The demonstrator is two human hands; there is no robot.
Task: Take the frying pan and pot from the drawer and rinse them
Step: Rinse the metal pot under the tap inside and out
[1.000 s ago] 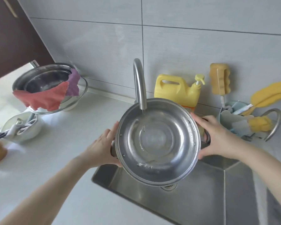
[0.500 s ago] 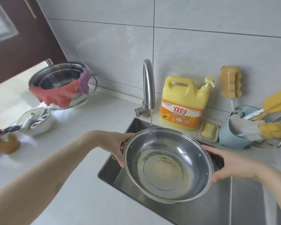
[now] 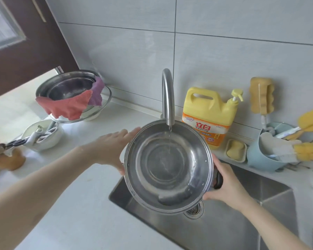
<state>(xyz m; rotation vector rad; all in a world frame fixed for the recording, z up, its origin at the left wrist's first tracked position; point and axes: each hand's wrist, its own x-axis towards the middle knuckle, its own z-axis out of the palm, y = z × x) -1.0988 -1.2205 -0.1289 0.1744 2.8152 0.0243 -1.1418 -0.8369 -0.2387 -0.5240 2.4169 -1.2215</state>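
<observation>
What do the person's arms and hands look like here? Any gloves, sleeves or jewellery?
Both forearms are bare right up to the frame edge: no sleeves in view. The left hand and right hand wear no gloves, and no rings, watch or bracelet show.

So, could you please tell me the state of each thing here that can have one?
pot: tilted, held over the sink, a little water inside
faucet: running thinly
left hand: flat against the pot's side
right hand: gripping the black handle

Shiny, wet stainless-steel pot [image 3: 167,165] and sink [image 3: 229,226]; glossy yellow plastic detergent jug [image 3: 209,112]; matt white countertop [image 3: 76,210].
</observation>
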